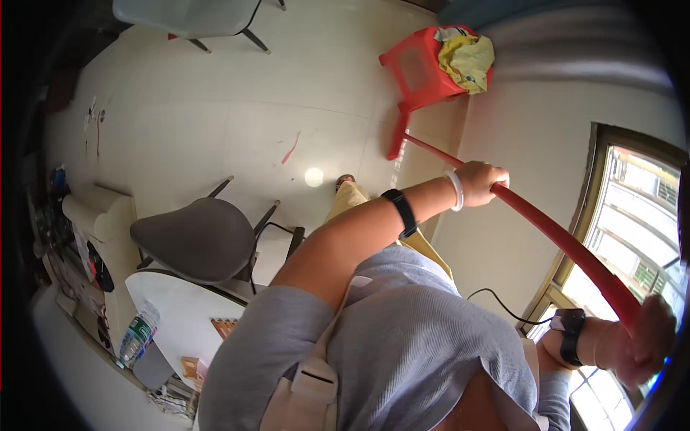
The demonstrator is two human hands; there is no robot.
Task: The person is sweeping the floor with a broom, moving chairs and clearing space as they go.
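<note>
A long red broom slants across my right side, its narrow red head down on the floor beside a red stool. My left hand, with a white bangle and a black band on its arm, is wrapped round the middle of the handle. Higher up, near the right rim of the view, my right hand grips the upper end; it is somewhat blurred. The bristles cannot be made out from here. On the pale floor left of the broom head lies a thin red strip.
The red plastic stool bears a yellow cloth. A grey chair and a white table with a plastic bottle are at left. Another chair stands far off. Small scraps lie far left. A window is at right.
</note>
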